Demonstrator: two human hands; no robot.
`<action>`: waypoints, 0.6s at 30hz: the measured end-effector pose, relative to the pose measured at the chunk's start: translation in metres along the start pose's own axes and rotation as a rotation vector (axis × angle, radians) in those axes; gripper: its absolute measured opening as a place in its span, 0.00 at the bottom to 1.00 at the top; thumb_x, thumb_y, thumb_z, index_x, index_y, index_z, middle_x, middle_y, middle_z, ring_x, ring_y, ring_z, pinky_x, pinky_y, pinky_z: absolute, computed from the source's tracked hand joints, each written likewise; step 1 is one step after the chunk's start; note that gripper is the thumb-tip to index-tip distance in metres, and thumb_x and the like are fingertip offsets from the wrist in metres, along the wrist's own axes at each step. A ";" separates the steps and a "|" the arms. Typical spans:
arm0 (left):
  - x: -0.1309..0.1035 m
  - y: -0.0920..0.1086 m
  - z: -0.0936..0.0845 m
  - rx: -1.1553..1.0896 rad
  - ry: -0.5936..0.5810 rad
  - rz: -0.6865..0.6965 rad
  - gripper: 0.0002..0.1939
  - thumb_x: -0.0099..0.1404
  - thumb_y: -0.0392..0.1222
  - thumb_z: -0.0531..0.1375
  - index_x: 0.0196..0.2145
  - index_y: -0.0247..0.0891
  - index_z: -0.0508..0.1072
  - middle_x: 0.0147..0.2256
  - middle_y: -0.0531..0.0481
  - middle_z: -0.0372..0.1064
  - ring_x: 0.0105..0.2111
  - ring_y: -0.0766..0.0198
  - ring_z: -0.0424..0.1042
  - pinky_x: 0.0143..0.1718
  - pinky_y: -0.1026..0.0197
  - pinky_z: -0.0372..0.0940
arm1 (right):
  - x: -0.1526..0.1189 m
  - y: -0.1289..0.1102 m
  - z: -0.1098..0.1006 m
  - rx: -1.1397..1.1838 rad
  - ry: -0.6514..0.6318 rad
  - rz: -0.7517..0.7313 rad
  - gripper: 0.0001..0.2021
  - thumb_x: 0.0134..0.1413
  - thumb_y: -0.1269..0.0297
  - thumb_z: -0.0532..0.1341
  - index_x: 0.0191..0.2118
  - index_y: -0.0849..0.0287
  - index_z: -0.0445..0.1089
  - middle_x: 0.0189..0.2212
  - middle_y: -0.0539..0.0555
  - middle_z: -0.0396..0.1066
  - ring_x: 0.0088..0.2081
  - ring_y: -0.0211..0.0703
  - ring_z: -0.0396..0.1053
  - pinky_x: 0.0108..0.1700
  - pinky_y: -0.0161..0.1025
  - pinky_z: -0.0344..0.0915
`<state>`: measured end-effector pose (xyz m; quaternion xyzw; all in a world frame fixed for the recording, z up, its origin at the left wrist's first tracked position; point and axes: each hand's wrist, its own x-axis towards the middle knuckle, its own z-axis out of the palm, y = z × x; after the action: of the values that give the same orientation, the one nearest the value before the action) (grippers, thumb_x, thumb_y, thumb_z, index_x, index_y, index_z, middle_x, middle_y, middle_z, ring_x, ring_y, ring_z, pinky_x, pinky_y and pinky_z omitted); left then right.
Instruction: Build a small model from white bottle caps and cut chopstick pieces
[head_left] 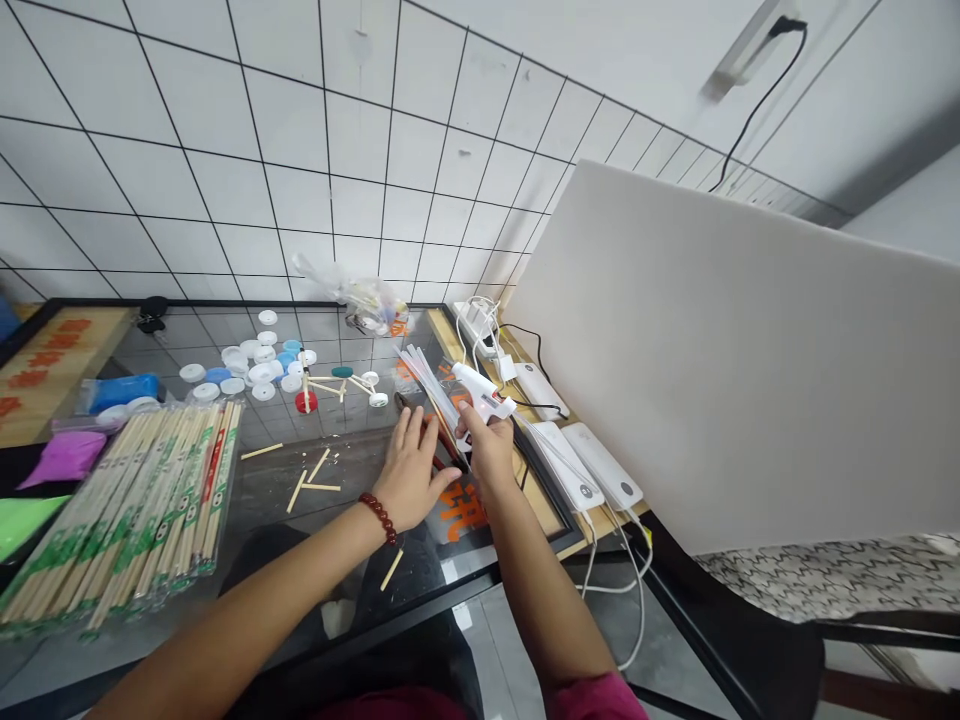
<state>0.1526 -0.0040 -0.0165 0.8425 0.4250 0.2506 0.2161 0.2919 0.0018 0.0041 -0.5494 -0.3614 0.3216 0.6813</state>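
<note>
My right hand [489, 455] is wrapped round the handle of a white hot glue gun [480, 388], its nozzle pointing up and to the left. My left hand [411, 468], with a dark red bead bracelet on its wrist, lies with fingers stretched out over red-handled pliers [442, 463], which it partly hides. Clear glue sticks [431, 382] lie in a bundle just beyond both hands. Left of them stands a small frame of wooden sticks [327, 385] with bottle-cap wheels: a red cap [305, 402], a green one [342, 372] and white ones [378, 399].
Packaged disposable chopsticks [142, 500] cover the left side of the glass tabletop. Loose bottle caps [264, 372] lie behind, and cut stick pieces [321, 487] in front. White power banks [568, 465] with cables sit at right, beside a large white board [735, 350]. A power strip [478, 325] stands behind.
</note>
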 end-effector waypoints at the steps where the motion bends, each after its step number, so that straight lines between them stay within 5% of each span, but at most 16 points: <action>1: 0.001 -0.006 -0.012 -0.010 0.068 0.029 0.34 0.67 0.52 0.58 0.64 0.30 0.61 0.67 0.30 0.52 0.70 0.39 0.45 0.66 0.38 0.50 | 0.000 0.001 0.000 0.000 0.003 0.004 0.15 0.45 0.53 0.68 0.28 0.59 0.67 0.15 0.43 0.63 0.17 0.33 0.59 0.22 0.33 0.55; 4: 0.002 -0.040 -0.057 0.019 0.326 0.010 0.23 0.68 0.48 0.56 0.55 0.33 0.70 0.54 0.33 0.69 0.59 0.42 0.63 0.63 0.39 0.56 | -0.001 0.002 0.000 -0.005 -0.013 0.008 0.15 0.47 0.52 0.67 0.28 0.59 0.67 0.15 0.43 0.63 0.17 0.33 0.57 0.21 0.33 0.53; 7: -0.001 -0.082 -0.093 0.029 0.579 -0.134 0.18 0.66 0.44 0.57 0.51 0.34 0.72 0.49 0.34 0.69 0.56 0.43 0.66 0.60 0.40 0.59 | -0.004 0.002 0.000 -0.034 -0.073 -0.010 0.15 0.49 0.52 0.67 0.30 0.59 0.69 0.15 0.44 0.63 0.17 0.34 0.58 0.21 0.33 0.54; 9: -0.003 -0.107 -0.105 -0.005 0.639 -0.236 0.23 0.64 0.45 0.60 0.55 0.35 0.68 0.53 0.33 0.67 0.58 0.43 0.65 0.61 0.41 0.59 | -0.006 0.004 0.000 -0.087 -0.113 -0.013 0.15 0.50 0.52 0.67 0.32 0.60 0.72 0.16 0.45 0.65 0.18 0.35 0.60 0.22 0.34 0.57; 13: -0.002 -0.135 -0.108 -0.152 0.554 -0.377 0.41 0.57 0.47 0.66 0.64 0.40 0.57 0.63 0.33 0.59 0.63 0.41 0.62 0.62 0.42 0.59 | -0.010 0.012 0.001 -0.175 -0.185 -0.038 0.17 0.49 0.51 0.68 0.34 0.62 0.76 0.22 0.50 0.71 0.23 0.37 0.65 0.27 0.36 0.63; 18: 0.000 -0.130 -0.109 -0.079 0.364 -0.383 0.41 0.57 0.44 0.65 0.65 0.36 0.56 0.65 0.29 0.56 0.65 0.36 0.58 0.63 0.39 0.58 | -0.014 0.008 0.015 -0.140 -0.229 -0.037 0.15 0.49 0.52 0.68 0.32 0.62 0.75 0.20 0.49 0.69 0.21 0.36 0.63 0.26 0.35 0.61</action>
<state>0.0072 0.0833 -0.0067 0.6787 0.5986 0.3687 0.2124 0.2718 -0.0007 -0.0036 -0.5485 -0.4684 0.3438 0.6013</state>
